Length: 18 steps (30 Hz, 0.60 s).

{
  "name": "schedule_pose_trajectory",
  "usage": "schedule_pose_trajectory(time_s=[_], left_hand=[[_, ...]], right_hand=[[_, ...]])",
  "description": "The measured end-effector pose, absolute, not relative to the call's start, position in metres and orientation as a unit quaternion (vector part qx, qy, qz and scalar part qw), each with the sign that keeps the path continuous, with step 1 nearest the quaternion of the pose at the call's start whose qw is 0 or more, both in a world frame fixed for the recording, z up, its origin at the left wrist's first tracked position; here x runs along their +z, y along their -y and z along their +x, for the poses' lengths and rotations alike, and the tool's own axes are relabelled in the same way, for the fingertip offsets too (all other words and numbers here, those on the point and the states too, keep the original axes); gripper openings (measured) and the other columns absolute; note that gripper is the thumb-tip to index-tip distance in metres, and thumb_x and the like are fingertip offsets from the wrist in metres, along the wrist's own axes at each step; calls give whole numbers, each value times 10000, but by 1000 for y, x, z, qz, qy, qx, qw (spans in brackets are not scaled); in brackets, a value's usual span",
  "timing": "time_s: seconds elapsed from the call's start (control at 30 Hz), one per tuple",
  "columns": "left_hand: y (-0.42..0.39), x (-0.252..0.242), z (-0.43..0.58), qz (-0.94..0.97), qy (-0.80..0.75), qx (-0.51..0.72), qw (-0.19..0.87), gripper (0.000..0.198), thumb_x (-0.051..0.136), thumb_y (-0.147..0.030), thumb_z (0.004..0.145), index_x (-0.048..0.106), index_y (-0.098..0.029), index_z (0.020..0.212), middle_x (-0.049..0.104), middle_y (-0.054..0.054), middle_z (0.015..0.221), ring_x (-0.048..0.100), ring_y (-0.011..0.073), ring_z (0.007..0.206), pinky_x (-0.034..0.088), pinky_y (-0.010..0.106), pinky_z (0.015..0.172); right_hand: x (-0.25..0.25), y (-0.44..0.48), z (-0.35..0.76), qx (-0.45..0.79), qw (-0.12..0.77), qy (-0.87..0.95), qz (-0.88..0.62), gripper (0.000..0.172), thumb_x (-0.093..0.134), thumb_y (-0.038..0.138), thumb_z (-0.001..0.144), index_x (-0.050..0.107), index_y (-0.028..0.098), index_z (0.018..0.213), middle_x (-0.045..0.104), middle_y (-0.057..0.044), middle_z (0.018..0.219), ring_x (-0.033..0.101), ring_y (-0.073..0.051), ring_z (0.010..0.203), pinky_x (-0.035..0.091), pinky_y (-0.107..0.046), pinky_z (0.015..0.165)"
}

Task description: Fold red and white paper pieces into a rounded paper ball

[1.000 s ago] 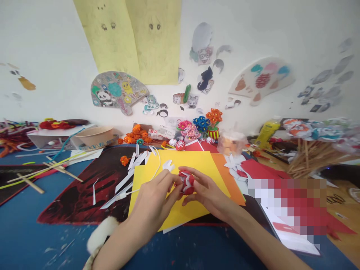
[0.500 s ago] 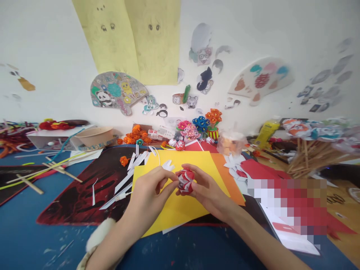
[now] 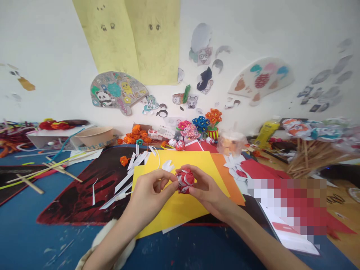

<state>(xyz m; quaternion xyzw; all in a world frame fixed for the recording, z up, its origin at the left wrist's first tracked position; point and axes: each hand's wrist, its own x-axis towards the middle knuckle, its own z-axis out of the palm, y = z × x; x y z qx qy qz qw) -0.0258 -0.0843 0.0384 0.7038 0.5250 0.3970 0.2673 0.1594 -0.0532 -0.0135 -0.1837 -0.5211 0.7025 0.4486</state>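
Observation:
A small red-and-white folded paper ball (image 3: 185,181) is held up between my two hands, above the yellow paper (image 3: 174,210). My left hand (image 3: 154,187) pinches its left side with thumb and forefinger. On the other side, the thumb and fingers of my right hand (image 3: 205,187) are closed around the ball's right edge. Layered petal-like folds show on its surface. Just behind the hands, a white folded paper piece (image 3: 168,165) lies on the yellow sheet.
White paper strips (image 3: 132,172) and a cable lie left of the yellow sheet. Sticks (image 3: 62,169) are scattered farther left. Paper and pipe-cleaner flowers (image 3: 201,125), a lidded cup (image 3: 231,140) and a yellow bottle (image 3: 266,133) line the wall. Red paper (image 3: 261,172) lies right.
The paper ball has turned slightly in my fingers, so different red and white folds face me. Both hands stay nearly in place, the right thumb shifting slightly.

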Motion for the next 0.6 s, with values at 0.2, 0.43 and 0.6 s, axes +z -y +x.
schedule_pose_trajectory(time_s=[0.2, 0.43, 0.6], left_hand=[[85, 39, -25, 723, -521, 390, 229, 193, 585, -322, 820, 692, -177, 749, 359, -68, 515, 340, 84, 459, 243, 204, 437], [89, 37, -22, 767, -505, 390, 59, 121, 548, -171, 782, 618, -172, 684, 405, -62, 550, 390, 82, 484, 294, 193, 477], [90, 26, -23, 795, -469, 384, -20, 161, 498, -182, 832, 589, -164, 700, 454, -44, 602, 431, 84, 502, 300, 201, 495]], right_hand=[[-14, 53, 160, 701, 443, 528, -182, 486, 823, 311, 732, 596, 298, 1162, 581, -51, 1221, 612, -194, 1015, 502, -381, 903], [-16, 54, 158, 699, 448, 519, -201, 405, 807, 318, 754, 618, 278, 1110, 595, -33, 1099, 618, -175, 948, 524, -318, 811], [-20, 55, 157, 673, 461, 537, -216, 399, 830, 274, 733, 620, 284, 1072, 603, -11, 1057, 618, -159, 933, 526, -266, 763]])
